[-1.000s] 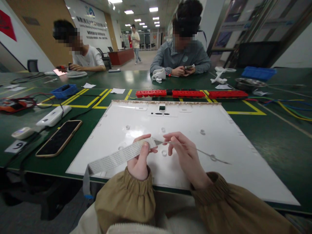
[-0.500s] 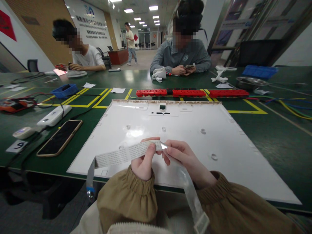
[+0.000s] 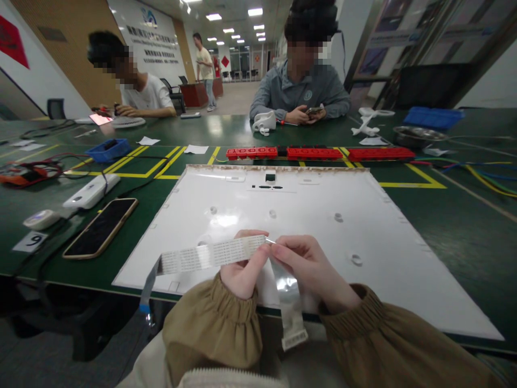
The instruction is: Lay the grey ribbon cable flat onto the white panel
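My left hand [image 3: 242, 269] is closed on a long white flat ribbon cable [image 3: 202, 256] that runs out to the left and droops over the table's near edge. My right hand [image 3: 309, 264] pinches the same cable right beside the left fingers. From that pinch a shiny stretch of the ribbon [image 3: 288, 302] hangs straight down toward my lap, ending in a pale tab. Both hands hover over the near part of a large white panel [image 3: 363, 215] lying flat on the green table [image 3: 464, 226].
A phone [image 3: 100, 226], a white device [image 3: 91, 191] and a numbered tag [image 3: 30, 241] lie at left. Red strips [image 3: 319, 153] line the panel's far edge. Two seated people work across the table; another walks far behind. Coloured wires [image 3: 484, 180] run at right.
The ribbon end near my right hand, first stretched out to the right over the panel, has swung down and now hangs below my hands. My hands have drawn closer together.
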`<state>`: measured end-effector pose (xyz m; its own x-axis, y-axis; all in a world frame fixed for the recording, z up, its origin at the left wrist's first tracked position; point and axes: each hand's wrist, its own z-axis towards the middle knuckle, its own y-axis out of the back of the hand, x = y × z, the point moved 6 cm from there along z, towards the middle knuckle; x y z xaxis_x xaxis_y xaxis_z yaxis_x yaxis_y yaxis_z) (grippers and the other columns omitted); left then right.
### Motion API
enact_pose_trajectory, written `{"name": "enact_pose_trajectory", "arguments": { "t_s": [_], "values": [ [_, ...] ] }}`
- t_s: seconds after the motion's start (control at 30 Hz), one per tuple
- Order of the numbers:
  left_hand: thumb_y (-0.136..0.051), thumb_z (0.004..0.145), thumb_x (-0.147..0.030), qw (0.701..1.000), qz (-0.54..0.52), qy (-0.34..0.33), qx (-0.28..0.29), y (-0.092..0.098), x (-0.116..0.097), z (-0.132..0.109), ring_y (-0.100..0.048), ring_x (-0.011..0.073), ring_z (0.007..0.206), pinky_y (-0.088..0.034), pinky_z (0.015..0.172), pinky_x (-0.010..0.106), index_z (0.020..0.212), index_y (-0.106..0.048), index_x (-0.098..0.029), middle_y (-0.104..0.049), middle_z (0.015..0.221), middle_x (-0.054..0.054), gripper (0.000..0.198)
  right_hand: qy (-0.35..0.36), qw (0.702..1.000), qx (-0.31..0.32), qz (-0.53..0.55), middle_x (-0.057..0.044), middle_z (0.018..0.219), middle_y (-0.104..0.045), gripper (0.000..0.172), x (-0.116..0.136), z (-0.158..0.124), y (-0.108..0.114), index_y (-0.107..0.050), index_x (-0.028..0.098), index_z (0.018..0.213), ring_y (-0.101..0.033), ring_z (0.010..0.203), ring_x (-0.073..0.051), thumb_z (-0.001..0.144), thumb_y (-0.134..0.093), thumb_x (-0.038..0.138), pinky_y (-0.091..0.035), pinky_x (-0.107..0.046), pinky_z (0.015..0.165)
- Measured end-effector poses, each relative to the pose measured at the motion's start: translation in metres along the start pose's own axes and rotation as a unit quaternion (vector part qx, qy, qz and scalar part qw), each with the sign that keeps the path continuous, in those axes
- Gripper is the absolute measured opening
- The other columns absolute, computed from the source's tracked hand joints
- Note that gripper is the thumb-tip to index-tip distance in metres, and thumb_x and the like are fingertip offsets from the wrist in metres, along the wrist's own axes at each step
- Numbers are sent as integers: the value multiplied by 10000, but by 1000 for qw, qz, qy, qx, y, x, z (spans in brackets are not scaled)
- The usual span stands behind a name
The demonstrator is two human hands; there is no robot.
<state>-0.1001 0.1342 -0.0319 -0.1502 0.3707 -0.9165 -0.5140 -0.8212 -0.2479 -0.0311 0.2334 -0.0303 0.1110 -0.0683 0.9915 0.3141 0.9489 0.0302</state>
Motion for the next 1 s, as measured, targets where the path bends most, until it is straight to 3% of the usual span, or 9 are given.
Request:
{"name": "enact_pose_trajectory", "arguments": {
  "t_s": [0.23,0.5,1.0],
  "values": [
    [-666,721,-319,998,48,28,-2,4,1,0,-524,107,560,-391,546,212,726,-641,-179,-623,623,-4,142,11,1000,8,-6,50,505,-283,428,3,-1,-1,-397,156,493,-229,490,-61,817,-543,396,-169,-226,447],
    [-652,702,-310,998,49,31,-22,5,-1,-1,-527,100,531,-402,531,204,670,-624,-181,-615,599,-25,136,19,999,7,-38,31,573,-416,317,5,0,-2,-505,144,593,-358,574,-81,788,-583,382,-278,-216,523],
    [-616,749,-290,998,59,-22,-7,2,-4,-2,-520,99,568,-400,563,195,696,-595,-171,-589,622,-29,132,75,995,-32,-53,20,615,-528,165,16,-1,0,-567,156,648,-456,607,-95,760,-602,271,-383,-231,593]
  ]
}}
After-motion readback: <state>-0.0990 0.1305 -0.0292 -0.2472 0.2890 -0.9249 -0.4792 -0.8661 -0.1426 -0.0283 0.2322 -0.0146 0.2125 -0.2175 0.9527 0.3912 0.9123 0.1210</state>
